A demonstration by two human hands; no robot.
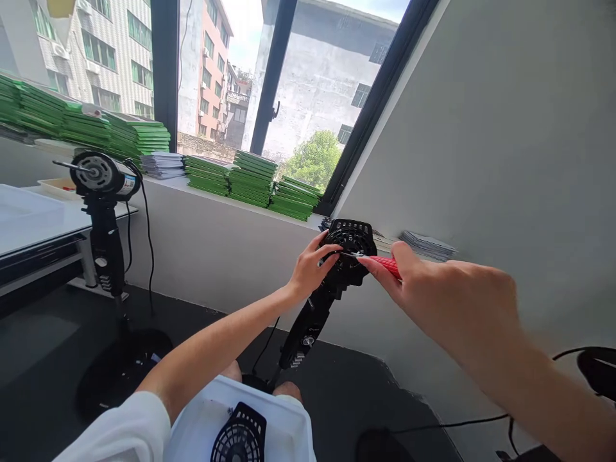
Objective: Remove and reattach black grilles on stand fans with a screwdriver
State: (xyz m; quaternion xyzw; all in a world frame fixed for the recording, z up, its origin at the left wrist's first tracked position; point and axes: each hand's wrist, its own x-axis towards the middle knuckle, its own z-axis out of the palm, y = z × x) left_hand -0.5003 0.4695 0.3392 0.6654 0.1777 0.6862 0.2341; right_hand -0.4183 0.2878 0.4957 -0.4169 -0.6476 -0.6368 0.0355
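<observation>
My right hand (433, 289) is closed around a red-handled screwdriver (385, 263), its metal end pointing left at the black motor cover (353, 232) of a stand fan. The thumb and forefinger of my left hand (310, 269) come together in a pinch at the tool's tip. Whatever small thing lies between them is too small to make out. Another left finger rests against the cover's left edge. Below the cover runs the fan's black neck (307, 330) with a knob, tilted to the right. On my lap sits a white tray (289, 417) holding another black slotted cover (238, 436).
At the left stands a second fan with a bare motor (103, 176), beside a table (48, 240) with a white bin (29, 205). Stacks of green booklets (253, 179) line the window sill. Black cables (447, 425) trail at the lower right.
</observation>
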